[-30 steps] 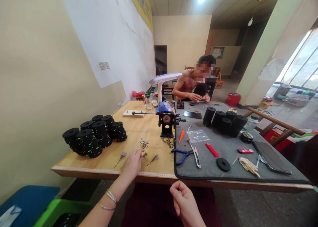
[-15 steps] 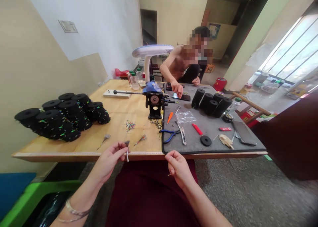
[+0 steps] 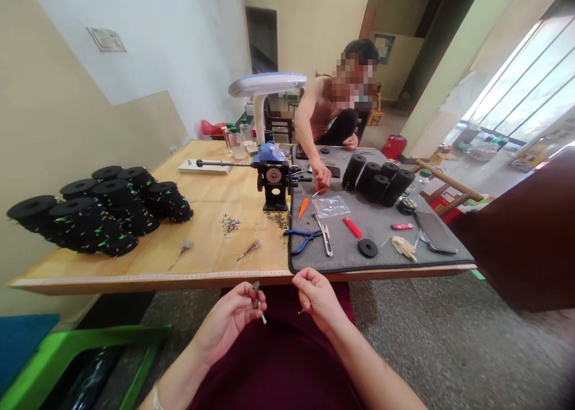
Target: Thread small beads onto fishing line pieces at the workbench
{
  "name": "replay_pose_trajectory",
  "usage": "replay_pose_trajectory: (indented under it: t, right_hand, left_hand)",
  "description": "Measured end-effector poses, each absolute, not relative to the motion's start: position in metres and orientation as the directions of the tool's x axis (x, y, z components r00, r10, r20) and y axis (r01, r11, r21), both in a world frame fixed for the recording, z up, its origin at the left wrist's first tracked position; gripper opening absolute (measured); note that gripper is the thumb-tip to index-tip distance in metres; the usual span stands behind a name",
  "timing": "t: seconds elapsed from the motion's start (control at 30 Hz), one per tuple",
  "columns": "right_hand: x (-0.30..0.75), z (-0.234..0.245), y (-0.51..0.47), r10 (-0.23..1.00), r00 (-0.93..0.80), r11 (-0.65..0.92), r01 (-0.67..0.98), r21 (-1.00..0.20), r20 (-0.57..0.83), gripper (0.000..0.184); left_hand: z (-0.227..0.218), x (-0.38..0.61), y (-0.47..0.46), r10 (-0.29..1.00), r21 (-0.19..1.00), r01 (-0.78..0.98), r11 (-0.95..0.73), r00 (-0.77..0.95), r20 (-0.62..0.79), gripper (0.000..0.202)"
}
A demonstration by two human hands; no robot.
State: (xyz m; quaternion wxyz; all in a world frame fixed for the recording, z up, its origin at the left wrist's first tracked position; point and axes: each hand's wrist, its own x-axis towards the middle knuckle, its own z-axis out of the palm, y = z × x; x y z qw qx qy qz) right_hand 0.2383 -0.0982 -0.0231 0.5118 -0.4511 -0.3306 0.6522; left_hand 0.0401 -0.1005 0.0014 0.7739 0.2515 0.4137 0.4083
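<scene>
My left hand (image 3: 230, 315) is above my lap at the table's front edge, its fingers pinched on a slim bundle (image 3: 257, 290) with a grey top and a white lower end. To its right, my right hand (image 3: 318, 296) is closed in a pinch. A tiny thin piece (image 3: 301, 311) pokes out below its fingers, too small to name. On the wood ahead lie two similar fan-shaped bundles of fine strands, one at left (image 3: 182, 254) and one nearer the middle (image 3: 250, 249), by a pile of small coloured pieces (image 3: 230, 224).
Black spools (image 3: 103, 203) crowd the left; more (image 3: 377, 179) stand on the grey mat (image 3: 350, 263). A hand-cranked winder (image 3: 275, 185) stands mid-table beneath a lamp (image 3: 267, 84). Blue pliers (image 3: 303, 240), snips (image 3: 327, 239) and an orange-handled tool (image 3: 303, 209) lie ahead. A co-worker's hand (image 3: 322, 178) reaches onto the mat.
My left hand has moved right and down off the table edge with the bundle, closer to my right hand. The co-worker's hand has moved from the phone toward me, to a small white item.
</scene>
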Motion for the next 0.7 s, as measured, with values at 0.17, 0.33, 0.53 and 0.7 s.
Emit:
replay_pose_trajectory:
  t: [0.17,0.33,0.53,0.7]
  right_hand:
    - [0.236,-0.027,-0.100,0.964,-0.071,-0.263,-0.354,-0.897,-0.255,0.031]
    - [0.227,-0.035,-0.111,0.963,-0.067,-0.268,-0.288,-0.919,-0.260,0.036]
    - [0.217,-0.041,-0.123,0.959,-0.066,-0.283,-0.168,-0.944,-0.276,0.040]
    - [0.214,-0.044,-0.125,0.953,-0.066,-0.301,-0.111,-0.947,-0.296,0.040]
  left_hand:
    - [-0.006,0.045,-0.106,0.864,0.782,-0.372,0.500,0.283,-0.417,0.021]
    - [-0.016,0.051,-0.113,0.848,0.790,-0.328,0.519,0.313,-0.427,0.029]
    - [-0.023,0.060,-0.120,0.849,0.816,-0.257,0.518,0.271,-0.454,0.025]
    - [-0.026,0.064,-0.121,0.872,0.871,-0.161,0.465,0.253,-0.419,0.021]
